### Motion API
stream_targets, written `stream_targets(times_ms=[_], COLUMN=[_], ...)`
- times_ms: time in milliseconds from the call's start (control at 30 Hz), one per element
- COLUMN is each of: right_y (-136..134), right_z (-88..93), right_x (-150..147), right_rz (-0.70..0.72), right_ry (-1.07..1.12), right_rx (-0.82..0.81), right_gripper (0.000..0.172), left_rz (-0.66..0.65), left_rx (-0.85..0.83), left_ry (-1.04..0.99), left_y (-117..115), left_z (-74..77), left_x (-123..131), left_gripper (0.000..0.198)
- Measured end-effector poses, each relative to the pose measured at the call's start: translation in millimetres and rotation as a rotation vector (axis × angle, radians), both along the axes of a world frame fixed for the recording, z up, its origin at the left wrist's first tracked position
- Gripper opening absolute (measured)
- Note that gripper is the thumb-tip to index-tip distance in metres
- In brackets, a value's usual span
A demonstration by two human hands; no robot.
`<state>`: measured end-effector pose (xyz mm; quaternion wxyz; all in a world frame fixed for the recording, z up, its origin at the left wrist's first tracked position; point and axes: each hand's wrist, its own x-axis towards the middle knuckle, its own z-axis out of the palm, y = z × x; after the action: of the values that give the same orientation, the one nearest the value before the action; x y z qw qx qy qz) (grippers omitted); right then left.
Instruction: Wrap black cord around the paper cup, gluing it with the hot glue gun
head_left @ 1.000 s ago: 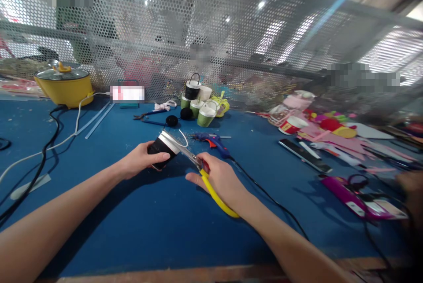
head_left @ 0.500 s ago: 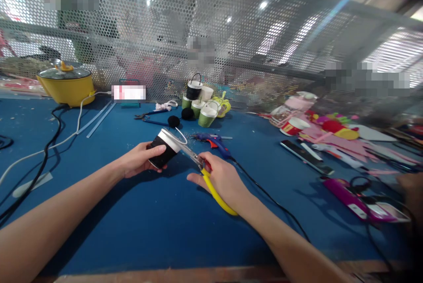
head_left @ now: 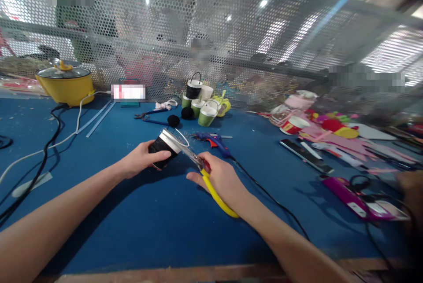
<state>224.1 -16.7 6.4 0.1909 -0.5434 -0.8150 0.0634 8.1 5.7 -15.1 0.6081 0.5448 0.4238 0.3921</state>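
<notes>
Your left fingers (head_left: 161, 156) grip the black cup (head_left: 161, 143), white rim (head_left: 169, 141) tilted up-right toward the scissors (head_left: 207, 181) held in your right fingers (head_left: 194, 178).

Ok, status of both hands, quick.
Left hand: closed around the black cup, which is tilted.
Right hand: holding the scissors, blades toward the cup's white rim.
</notes>
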Motion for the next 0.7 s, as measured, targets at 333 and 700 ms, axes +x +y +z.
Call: stream_targets(times_ms=[333,700], right_y=[-1.0,2.3], right_z=[1.2,-5.2], right_x=[1.0,0.6], right_rz=[0.010,0.035], right_ry=[-0.006,0.049], right_rx=[0.010,-0.027], right_gripper=[0.040,0.044], left_rz=[-0.081,-0.011], left_rx=[-0.144,-0.036], left_ry=[-0.203,0.025], left_y=[1.5,-2.2], left_z=[4.7,3.1], left_x=[-5.2,2.3], left_gripper=[0.047,0.044])
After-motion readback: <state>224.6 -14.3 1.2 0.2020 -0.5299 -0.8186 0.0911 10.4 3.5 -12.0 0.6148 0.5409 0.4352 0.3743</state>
